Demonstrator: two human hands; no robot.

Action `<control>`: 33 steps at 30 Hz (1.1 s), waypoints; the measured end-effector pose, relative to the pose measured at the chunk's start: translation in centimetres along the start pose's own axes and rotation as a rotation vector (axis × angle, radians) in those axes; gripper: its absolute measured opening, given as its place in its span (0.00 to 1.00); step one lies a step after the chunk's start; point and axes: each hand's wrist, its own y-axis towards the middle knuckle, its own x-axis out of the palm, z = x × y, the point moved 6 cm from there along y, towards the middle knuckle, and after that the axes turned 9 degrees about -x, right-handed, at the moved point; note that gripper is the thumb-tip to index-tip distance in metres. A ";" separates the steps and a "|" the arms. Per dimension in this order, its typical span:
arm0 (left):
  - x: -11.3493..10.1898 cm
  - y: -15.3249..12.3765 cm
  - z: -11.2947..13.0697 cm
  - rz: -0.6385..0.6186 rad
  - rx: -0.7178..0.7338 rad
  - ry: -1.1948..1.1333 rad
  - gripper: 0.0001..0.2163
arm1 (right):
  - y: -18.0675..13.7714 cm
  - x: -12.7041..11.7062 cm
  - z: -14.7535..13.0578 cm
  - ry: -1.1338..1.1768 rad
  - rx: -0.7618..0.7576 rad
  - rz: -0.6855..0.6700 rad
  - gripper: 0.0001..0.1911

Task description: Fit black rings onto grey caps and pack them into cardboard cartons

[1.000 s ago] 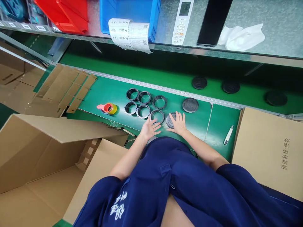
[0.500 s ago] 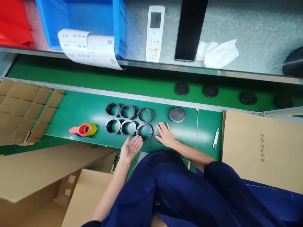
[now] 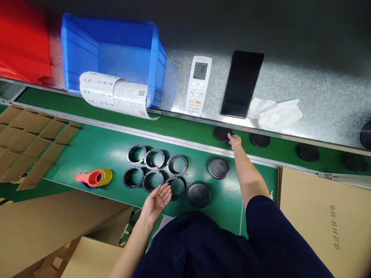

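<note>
- Round flat black plastic disc (image 3: pixel 221 134) on green strip (image 3: pixel 182 132) behind tabletop (image 3: pixel 107 154), beyond pale metal rail (image 3: pixel 199 147), near shelf edge.
- Right hand (image 3: pixel 235 140) at right edge of disc, arm stretched across rail; thumb over rim, other fingers curled, partly hidden; firm grip or mere touch: cannot tell.
- Left hand (image 3: pixel 157 202) palm up, fingers loosely extended, well open, holding nothing; fingertips overlapping front row of rings in view, contact unclear.
- Six black plastic rings (image 3: pixel 176 156) on tabletop, two rows of three, hollow centres showing green.
- Two more black discs (image 3: pixel 218 168) (image 3: pixel 198 195) on tabletop, right of rings; one near rail, other nearer body, just beside front-right ring.
- Further dark discs (image 3: pixel 260 140) (image 3: pixel 308 152) (image 3: pixel 355 161) spaced out along strip, right of reaching hand.
- Red-and-yellow cylindrical item (image 3: pixel 106 178) on tabletop, left of rings; slotted brown cardboard divider (image 3: pixel 34 135) farther left.
- Brown carton (image 3: pixel 324 216) with printed characters at right; open carton flaps at lower left.
- Grey metal shelf (image 3: pixel 327 104) above: red bin (image 3: pixel 23 42), blue plastic bin (image 3: pixel 156 73) with white printed label strip (image 3: pixel 116 94) curling over shelf edge, white remote (image 3: pixel 198 87), black phone (image 3: pixel 242 84), crumpled white tissue (image 3: pixel 279 115).
</note>
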 end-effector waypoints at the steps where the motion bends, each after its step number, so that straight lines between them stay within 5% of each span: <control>1: 0.7 0.3 -0.1 -0.006 -0.001 0.021 0.10 | -0.9 0.4 -0.1 0.028 0.034 -0.007 0.24; 5: 5.4 0.5 -1.1 -0.107 0.014 0.095 0.10 | -8.2 1.8 -1.7 0.214 0.022 -0.148 0.30; 9: 11.8 -1.3 -2.8 -0.495 0.040 0.022 0.26 | -20.9 3.5 -4.5 0.460 -0.091 -0.443 0.31; 12: 13.5 -3.8 -3.6 -0.693 0.105 -0.029 0.34 | -28.3 3.3 -5.8 0.328 -0.147 -0.527 0.30; 17: 11.2 -6.9 -5.1 -0.680 0.104 -0.005 0.35 | -31.4 -0.4 -10.2 -0.001 -0.723 -0.282 0.25; 21: 9.0 -8.3 -6.2 -0.668 0.116 -0.025 0.36 | -32.8 -0.4 -12.3 -0.107 -1.040 -0.462 0.23; 27: 6.8 -9.4 -7.7 -0.719 0.063 0.067 0.40 | -35.2 1.6 -12.2 -0.221 -1.111 -0.586 0.30; 33: 5.4 -10.4 -8.1 -0.766 0.040 0.044 0.41 | -36.2 1.9 -12.1 -0.099 -0.951 -0.671 0.38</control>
